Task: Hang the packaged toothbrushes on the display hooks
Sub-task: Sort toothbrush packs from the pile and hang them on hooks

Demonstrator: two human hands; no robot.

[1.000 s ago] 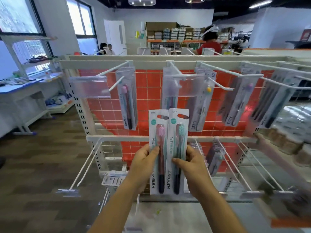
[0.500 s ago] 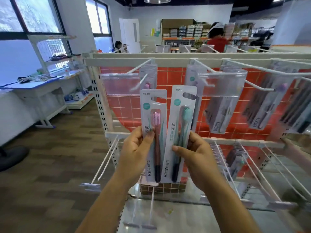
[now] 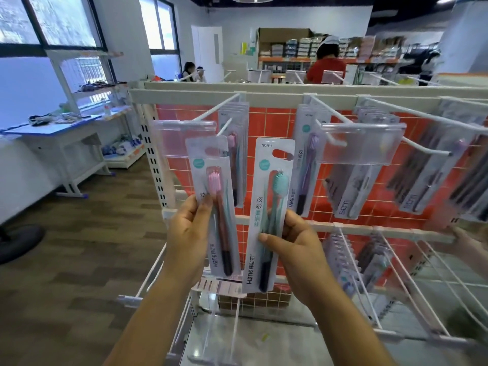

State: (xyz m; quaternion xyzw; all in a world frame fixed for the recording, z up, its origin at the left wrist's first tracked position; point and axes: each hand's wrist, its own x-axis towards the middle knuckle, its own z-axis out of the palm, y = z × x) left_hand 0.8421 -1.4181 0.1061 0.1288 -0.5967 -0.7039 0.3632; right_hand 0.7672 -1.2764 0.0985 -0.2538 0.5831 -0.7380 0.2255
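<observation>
The white metal display rack with an orange tiled back (image 3: 264,95) stands just beyond both hands. A long white wire hook (image 3: 219,109) juts out above the left hand (image 3: 188,233), with hung toothbrush packs (image 3: 239,154) behind it. That hand grips a white carded pink-toothbrush pack (image 3: 221,207) upright. Beside it, the right hand (image 3: 298,249) pinches a matching teal-toothbrush pack (image 3: 266,196).

left hand (image 3: 188,233) grips pink pack (image 3: 214,207); right hand (image 3: 295,249), teal pack (image 3: 266,215).
</observation>
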